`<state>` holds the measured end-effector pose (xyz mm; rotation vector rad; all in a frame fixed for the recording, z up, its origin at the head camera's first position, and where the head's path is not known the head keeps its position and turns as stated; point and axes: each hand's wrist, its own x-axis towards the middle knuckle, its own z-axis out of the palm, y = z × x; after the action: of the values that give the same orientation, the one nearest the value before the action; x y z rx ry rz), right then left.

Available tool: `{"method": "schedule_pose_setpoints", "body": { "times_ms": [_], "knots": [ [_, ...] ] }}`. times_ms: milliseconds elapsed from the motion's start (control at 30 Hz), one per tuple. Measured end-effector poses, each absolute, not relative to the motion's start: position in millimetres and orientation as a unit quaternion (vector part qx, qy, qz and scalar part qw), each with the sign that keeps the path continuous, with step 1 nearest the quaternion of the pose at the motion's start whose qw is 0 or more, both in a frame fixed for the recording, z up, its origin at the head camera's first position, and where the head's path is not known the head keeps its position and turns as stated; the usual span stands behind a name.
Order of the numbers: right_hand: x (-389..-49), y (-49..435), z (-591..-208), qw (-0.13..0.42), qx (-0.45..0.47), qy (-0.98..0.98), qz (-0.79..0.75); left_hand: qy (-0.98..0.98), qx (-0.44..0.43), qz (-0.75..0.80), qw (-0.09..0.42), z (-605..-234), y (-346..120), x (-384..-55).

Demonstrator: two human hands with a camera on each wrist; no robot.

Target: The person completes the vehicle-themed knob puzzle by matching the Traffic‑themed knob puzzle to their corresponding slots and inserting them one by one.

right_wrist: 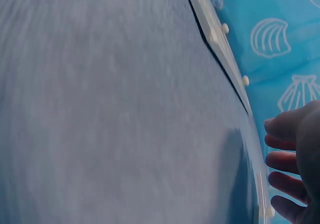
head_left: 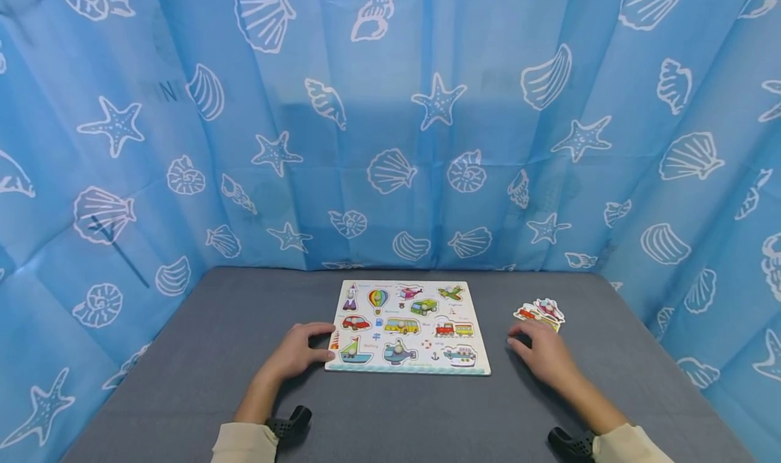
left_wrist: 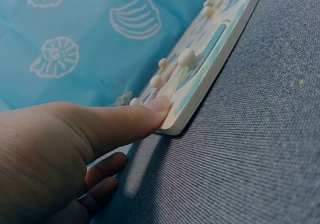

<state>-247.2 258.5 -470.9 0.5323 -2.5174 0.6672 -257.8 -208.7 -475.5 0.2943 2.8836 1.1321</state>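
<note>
A wooden vehicle peg puzzle board (head_left: 417,365) lies flat on the table, with pale round knobs (left_wrist: 187,57) on its pictures. My left hand (head_left: 297,349) is at the board's left edge. Its straight thumb (left_wrist: 142,115) rests on the near left corner in the left wrist view, and the forefinger reaches the edge farther back. Several loose puzzle pieces (head_left: 542,310) lie overlapped in a small pile right of the board. Just in front of that pile is my right hand (head_left: 542,354), fingers loosely bent, holding nothing visible. Its fingertips partly hide the pile's near side.
The grey cloth-covered table (head_left: 403,419) reaches back to a blue curtain (head_left: 390,198) printed with white shells and starfish. A black strap (head_left: 293,422) is on the left wrist and another black strap (head_left: 570,443) on the right.
</note>
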Motion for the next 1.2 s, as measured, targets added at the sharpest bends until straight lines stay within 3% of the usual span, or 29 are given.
{"method": "schedule_pose_setpoints", "body": {
  "times_ms": [333, 633, 900, 1200],
  "knots": [
    [-244.0, 283.1, -475.1, 0.254, 0.181, -0.926, 0.212, 0.925, 0.092, 0.369, 0.014, -476.6, -209.5, -259.1],
    [-237.7, 302.9, -473.5, 0.196, 0.144, -0.948, 0.204, 0.925, 0.092, 0.367, 0.017, -476.3, -209.6, -258.1],
    [-233.3, 314.2, -474.4, 0.209, 0.144, -0.947, 0.197, 0.925, 0.092, 0.368, 0.017, -475.3, -209.4, -257.8],
    [-232.7, 318.0, -470.9, 0.175, 0.124, -0.958, 0.189, 0.926, 0.091, 0.365, 0.018, -477.0, -210.1, -258.2]
  ]
}}
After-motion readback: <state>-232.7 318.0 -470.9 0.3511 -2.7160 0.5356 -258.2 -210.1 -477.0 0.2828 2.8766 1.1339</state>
